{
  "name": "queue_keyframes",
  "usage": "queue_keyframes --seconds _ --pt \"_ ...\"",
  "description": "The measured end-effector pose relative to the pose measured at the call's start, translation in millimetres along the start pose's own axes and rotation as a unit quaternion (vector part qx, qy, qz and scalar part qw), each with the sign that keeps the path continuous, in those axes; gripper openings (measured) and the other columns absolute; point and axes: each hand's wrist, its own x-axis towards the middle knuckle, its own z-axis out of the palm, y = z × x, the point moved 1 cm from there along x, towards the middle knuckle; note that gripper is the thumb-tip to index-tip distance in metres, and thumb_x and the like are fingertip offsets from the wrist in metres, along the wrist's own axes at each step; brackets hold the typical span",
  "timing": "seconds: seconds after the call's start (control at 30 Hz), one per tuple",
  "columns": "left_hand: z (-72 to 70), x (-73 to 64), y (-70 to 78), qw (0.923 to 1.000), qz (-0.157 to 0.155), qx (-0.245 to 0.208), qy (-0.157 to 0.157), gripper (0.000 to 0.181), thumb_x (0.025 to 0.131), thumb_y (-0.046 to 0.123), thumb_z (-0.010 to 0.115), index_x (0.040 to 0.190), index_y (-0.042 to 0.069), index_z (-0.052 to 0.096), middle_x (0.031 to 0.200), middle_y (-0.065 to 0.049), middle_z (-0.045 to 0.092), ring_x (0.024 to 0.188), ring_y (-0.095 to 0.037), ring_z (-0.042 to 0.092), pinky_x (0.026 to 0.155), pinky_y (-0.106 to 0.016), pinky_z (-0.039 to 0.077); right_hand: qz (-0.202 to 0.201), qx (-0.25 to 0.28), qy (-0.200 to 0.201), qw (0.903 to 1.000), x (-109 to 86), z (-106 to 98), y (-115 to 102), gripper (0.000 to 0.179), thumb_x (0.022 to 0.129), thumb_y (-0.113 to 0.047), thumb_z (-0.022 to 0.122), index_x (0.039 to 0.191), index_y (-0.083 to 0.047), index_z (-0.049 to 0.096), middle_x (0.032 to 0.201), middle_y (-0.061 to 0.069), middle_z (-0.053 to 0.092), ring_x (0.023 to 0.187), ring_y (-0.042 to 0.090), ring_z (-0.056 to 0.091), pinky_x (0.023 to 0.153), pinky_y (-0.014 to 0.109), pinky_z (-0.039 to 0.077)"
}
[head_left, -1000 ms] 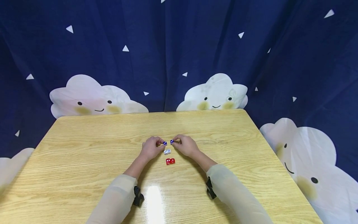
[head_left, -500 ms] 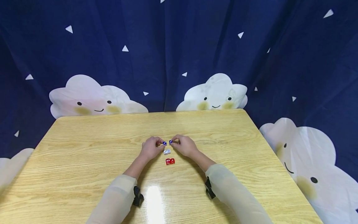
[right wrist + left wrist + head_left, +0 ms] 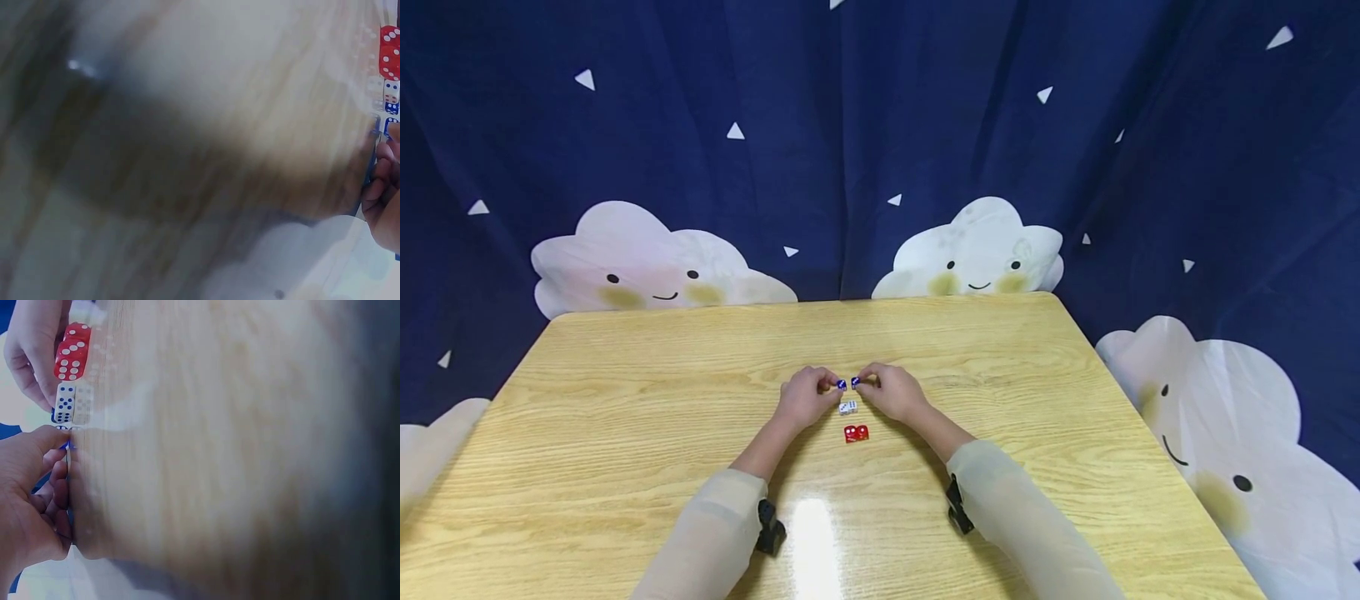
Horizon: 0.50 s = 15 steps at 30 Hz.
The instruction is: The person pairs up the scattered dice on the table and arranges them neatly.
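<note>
Between finger and thumb, my left hand (image 3: 807, 396) pinches a blue die (image 3: 842, 385) with white pips, down at the table. From the other side my right hand (image 3: 895, 393) pinches a second blue die (image 3: 855, 383), and a narrow gap separates the two. Just nearer than them, a pair of white dice (image 3: 847, 407) stands side by side. Two red dice (image 3: 856, 433) sit together nearer still, in line with the others. In the left wrist view the blue die is mostly hidden behind my fingers (image 3: 47, 437); the white dice (image 3: 64, 403) and red dice (image 3: 72, 353) show beyond.
The dice are on a light wooden table (image 3: 647, 400) that reflects glare near the front. A dark blue curtain (image 3: 850, 150) with white clouds hangs behind its far edge. Black wrist cameras (image 3: 771, 527) are strapped below both sleeves.
My right hand has shifted slightly left with its blue die, so the gap to the other blue die is narrower. My left hand has hardly moved; the white and red dice stay put.
</note>
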Motion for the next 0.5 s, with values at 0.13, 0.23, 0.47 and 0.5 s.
queue_keyframes --seconds 0.13,0.23,0.47,0.5 --pt "-0.6 -0.8 -0.3 1.0000 0.000 0.002 0.003 0.020 0.077 0.028 0.065 0.093 0.016 0.064 0.083 0.001 0.056 0.077 -0.014 0.049 0.066 -0.030 0.028 -0.003 0.000 -0.003 1.0000 0.7 0.5 -1.2 0.025 0.083 -0.034 0.057 0.101 -0.017 0.063 0.062 -0.007 0.054 0.050 0.007 0.043 0.045 0.022 0.033" --pt "-0.9 -0.9 -0.2 1.0000 0.001 0.003 0.003 0.020 0.077 0.028 0.065 0.093 0.016 0.064 0.084 0.001 0.056 0.078 -0.014 0.049 0.066 -0.030 0.028 -0.003 -0.006 -0.001 1.0000 1.1 0.7 -1.8 0.025 0.083 -0.034 0.057 0.101 -0.017 0.062 0.062 -0.007 0.054 0.050 0.006 0.043 0.045 0.021 0.033" --pt "-0.7 -0.8 0.0 1.0000 0.003 -0.003 0.002 0.020 0.077 0.028 0.065 0.093 0.015 0.064 0.083 0.000 0.055 0.077 -0.014 0.049 0.066 -0.030 0.027 -0.001 -0.009 -0.005 0.9999 0.5 0.9 -3.4 0.025 0.084 -0.033 0.056 0.102 -0.017 0.062 0.061 -0.006 0.053 0.050 0.007 0.043 0.045 0.021 0.032" --pt "-0.7 -0.9 -0.2 1.0000 0.003 -0.002 0.001 0.020 0.078 0.028 0.065 0.093 0.015 0.064 0.083 0.001 0.055 0.077 -0.013 0.049 0.066 -0.030 0.027 -0.001 -0.008 -0.006 0.9999 0.7 1.2 -3.5 0.025 0.084 -0.033 0.056 0.102 -0.017 0.062 0.061 -0.006 0.053 0.050 0.007 0.042 0.045 0.021 0.032"
